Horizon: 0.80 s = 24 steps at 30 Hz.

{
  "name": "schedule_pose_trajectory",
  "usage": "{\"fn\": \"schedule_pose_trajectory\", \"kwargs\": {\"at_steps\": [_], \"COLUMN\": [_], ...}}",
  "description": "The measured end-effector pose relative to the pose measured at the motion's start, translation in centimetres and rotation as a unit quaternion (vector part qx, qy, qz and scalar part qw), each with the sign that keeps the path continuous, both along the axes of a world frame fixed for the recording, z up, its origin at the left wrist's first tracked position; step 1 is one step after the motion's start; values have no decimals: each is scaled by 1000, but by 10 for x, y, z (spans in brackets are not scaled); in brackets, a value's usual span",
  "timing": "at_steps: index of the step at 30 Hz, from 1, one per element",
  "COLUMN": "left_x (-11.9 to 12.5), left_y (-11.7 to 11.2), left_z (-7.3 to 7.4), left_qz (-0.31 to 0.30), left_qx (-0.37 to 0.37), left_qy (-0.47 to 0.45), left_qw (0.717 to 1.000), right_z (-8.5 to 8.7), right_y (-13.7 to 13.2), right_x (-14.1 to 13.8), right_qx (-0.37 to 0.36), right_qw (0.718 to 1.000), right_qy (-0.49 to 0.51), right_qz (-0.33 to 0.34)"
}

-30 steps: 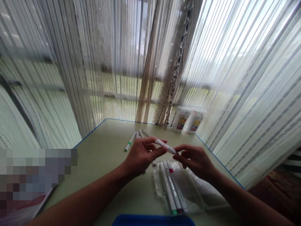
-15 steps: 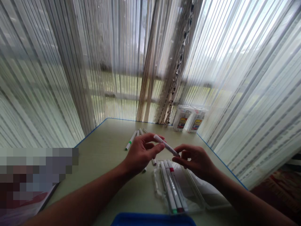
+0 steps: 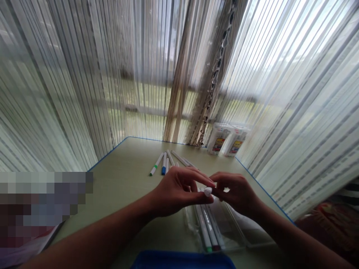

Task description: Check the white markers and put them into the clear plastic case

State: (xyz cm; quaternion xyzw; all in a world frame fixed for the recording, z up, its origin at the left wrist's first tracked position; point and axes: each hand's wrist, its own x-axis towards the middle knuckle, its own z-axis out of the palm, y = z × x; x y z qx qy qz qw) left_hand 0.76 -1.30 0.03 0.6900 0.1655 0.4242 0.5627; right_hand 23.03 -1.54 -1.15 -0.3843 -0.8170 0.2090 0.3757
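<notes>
Marker (image 3: 208, 191): white, end-on to camera, pinched between fingertips of left hand (image 3: 179, 191) and right hand (image 3: 239, 192), just above case (image 3: 230, 229). Judged light, rigid, smooth plastic, likely slick; best gripped mid-barrel. Case clear, hard, holding three pens (image 3: 209, 233). Loose pens (image 3: 165, 164) lay on matt table (image 3: 126, 175).

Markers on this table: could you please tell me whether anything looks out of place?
Nothing is spilled or broken. Some markers lie loose on the table, outside the clear case holding three others.
</notes>
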Motion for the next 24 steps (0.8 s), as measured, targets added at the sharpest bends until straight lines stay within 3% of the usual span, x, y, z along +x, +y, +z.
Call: {"fn": "schedule_pose_trajectory", "kwargs": {"at_steps": [24], "left_x": [0], "left_y": [-1], "left_z": [-1], "left_qz": [-1], "left_qx": [-3], "left_qy": [12], "left_qw": [1000], "right_z": [2], "right_y": [-1], "right_x": [-2], "right_qx": [0], "right_qw": [1000], "right_qy": [-21], "right_qz": [-14]}}
